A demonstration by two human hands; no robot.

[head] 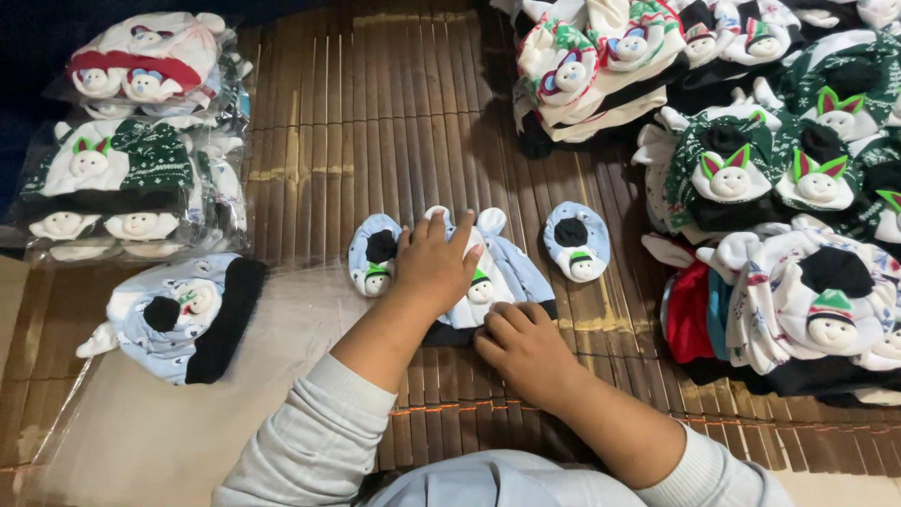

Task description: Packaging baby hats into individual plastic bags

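Note:
My left hand [435, 263] lies flat, fingers spread, on a light blue baby hat [507, 274] with a snowman face and a black cuff, in the middle of the bamboo mat [375, 122]. My right hand [524, 349] rests with curled fingers on the hat's lower edge at the black cuff. A light blue bootie [374, 253] lies just left of my left hand. A second matching bootie [576, 240] lies to the right of the hat. Both sleeves are pale grey.
Clear bags of packed hat sets [131, 141] stand at the left. A loose blue hat [178, 314] lies on an empty clear bag [150, 422] at lower left. Piles of green, white and red hats [779, 169] fill the right side.

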